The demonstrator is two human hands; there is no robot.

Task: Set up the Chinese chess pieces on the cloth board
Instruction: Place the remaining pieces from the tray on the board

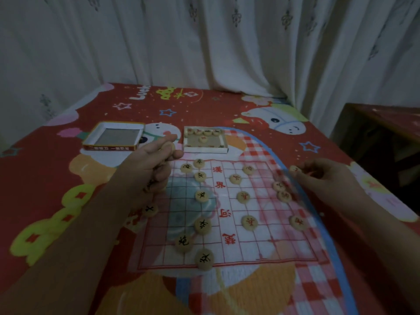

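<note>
Chess pieces (pixel 201 196) on cloth board (pixel 261 243); box tray (pixel 204 150), lid (pixel 109 147) behind.

Dim, grainy, soft focus w/ wide-angle edge distortion, motion blur.

round tan pieces (pixel 202 196) lie scattered flat on the gridded cloth board (pixel 229 244).
</note>
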